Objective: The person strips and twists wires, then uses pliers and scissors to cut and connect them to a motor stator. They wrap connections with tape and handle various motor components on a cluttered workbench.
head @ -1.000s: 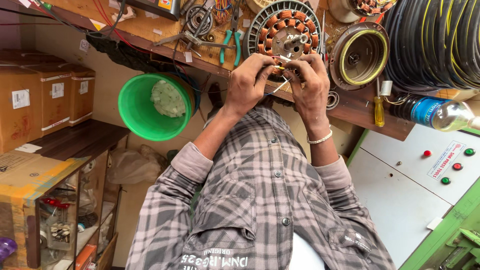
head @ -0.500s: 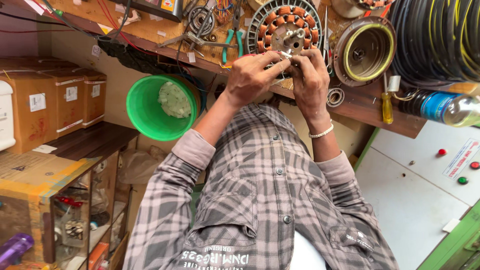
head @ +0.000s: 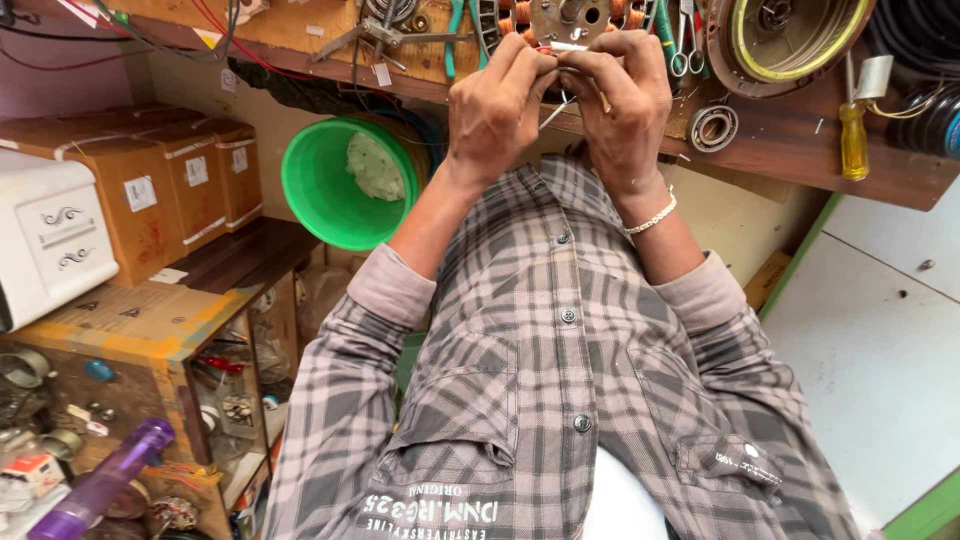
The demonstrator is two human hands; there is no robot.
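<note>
Both my arms, in grey plaid sleeves, reach up to a wooden bench (head: 770, 130). My left hand (head: 497, 110) and my right hand (head: 620, 105) meet fingertip to fingertip just below a motor stator (head: 570, 18) with copper coils, which the top edge cuts off. Together the fingers pinch a thin wire (head: 556, 112) coming from the stator; a short pale end sticks out below the fingers. A white bracelet circles my right wrist.
On the bench lie a bearing ring (head: 713, 127), a yellow-handled screwdriver (head: 853, 135), a round motor housing (head: 790, 40) and green-handled pliers (head: 455, 35). A green tub (head: 335, 195) with a cloth, cardboard boxes (head: 150, 180) and a cluttered shelf are left; a white cabinet (head: 880, 340) is right.
The view has tipped down, so the bench and stator have slid to the top edge. My hands have closed in on each other at the stator's lower rim.
</note>
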